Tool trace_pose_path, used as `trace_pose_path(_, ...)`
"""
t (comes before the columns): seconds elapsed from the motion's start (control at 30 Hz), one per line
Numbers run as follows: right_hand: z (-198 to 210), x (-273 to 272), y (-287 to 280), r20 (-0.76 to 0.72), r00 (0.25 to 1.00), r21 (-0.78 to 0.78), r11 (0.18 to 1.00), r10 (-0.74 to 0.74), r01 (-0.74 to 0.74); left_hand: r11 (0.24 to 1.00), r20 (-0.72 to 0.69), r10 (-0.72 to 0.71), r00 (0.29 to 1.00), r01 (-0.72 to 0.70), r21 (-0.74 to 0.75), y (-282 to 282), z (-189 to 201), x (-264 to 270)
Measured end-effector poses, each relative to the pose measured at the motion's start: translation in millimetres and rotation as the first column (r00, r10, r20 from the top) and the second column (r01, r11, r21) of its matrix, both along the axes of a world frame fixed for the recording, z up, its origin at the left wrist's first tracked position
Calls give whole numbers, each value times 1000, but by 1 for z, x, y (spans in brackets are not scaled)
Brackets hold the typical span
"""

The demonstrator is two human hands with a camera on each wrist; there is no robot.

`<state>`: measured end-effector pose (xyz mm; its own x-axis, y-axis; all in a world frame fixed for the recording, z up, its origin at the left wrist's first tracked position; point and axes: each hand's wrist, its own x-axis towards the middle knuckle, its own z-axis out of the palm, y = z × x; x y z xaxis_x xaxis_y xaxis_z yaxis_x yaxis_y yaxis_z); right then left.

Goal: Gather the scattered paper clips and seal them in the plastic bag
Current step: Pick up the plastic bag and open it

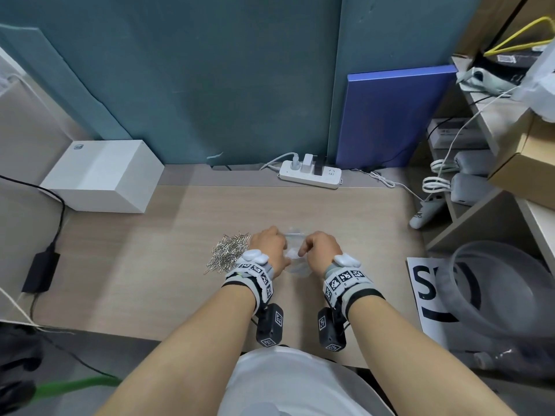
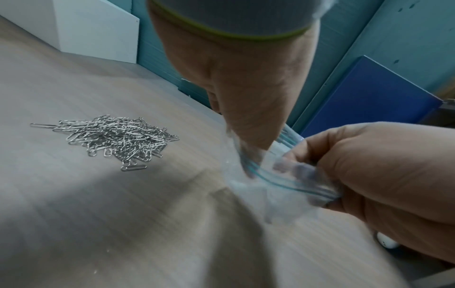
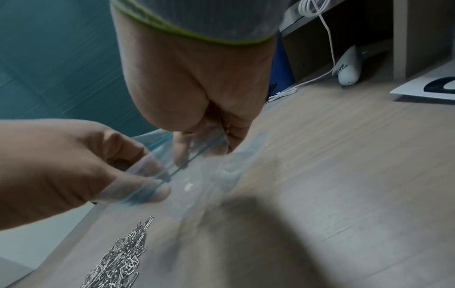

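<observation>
A heap of silver paper clips [image 1: 229,252] [image 2: 115,139] [image 3: 118,259] lies on the wooden desk [image 1: 168,265], just left of my left hand. A small clear plastic bag [image 1: 295,259] [image 2: 278,187] [image 3: 209,171] with a blue-green zip strip hangs between both hands over the desk. My left hand [image 1: 268,247] [image 2: 248,124] pinches one side of the bag's mouth. My right hand [image 1: 319,249] [image 3: 202,136] pinches the other side. The mouth looks parted; the bag looks empty.
A white box [image 1: 102,174] stands at the back left and a power strip [image 1: 310,174] at the back centre. A blue board [image 1: 393,115] leans on the wall. Shelves [image 1: 495,175] with cables, a printed sign [image 1: 426,292] and a clear round tub [image 1: 498,292] crowd the right.
</observation>
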<state>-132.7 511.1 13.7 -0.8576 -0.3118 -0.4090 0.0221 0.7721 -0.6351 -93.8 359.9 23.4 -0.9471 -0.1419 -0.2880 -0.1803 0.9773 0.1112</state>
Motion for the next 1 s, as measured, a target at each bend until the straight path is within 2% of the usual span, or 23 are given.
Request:
trace_pose_path(0.17,-3,-1,-10,-51,998,47,999,25,-22,998,-39,47,998,-45,41,1,-3,1)
trace_pose_path(0.23,-3,-1,-13,-72,993,101,991,91,-83,998,-25,56,998,-55,19,3,-4,-4)
trace_pose_path(0.37,-10,-3,-17,-37,975,217,954,220,-208,996,126,22,992,-10,-92,0,7,-17)
trace_pose_path(0.43,-13,-4,-19,-34,974,286,936,225,-207,995,171,-23,985,39,-91,-2,3,-17)
trace_pose_path(0.57,-21,-12,-32,-16,967,446,867,254,-220,992,285,0,959,36,-120,-7,-7,-26)
trace_pose_path(0.63,-27,-19,-35,24,975,439,874,221,-209,995,413,-4,911,44,-88,-10,-10,-39)
trace_pose_path(0.7,-35,-24,-37,57,987,395,905,152,-162,999,480,-5,878,25,-35,-17,-18,-51)
trace_pose_path(0.9,-42,-25,-37,70,995,349,936,-74,45,998,318,58,946,-59,-8,-17,-48,-48)
trace_pose_path(1.0,-56,-29,-43,104,994,397,918,-39,-5,996,353,48,934,-74,59,-16,-63,-57)
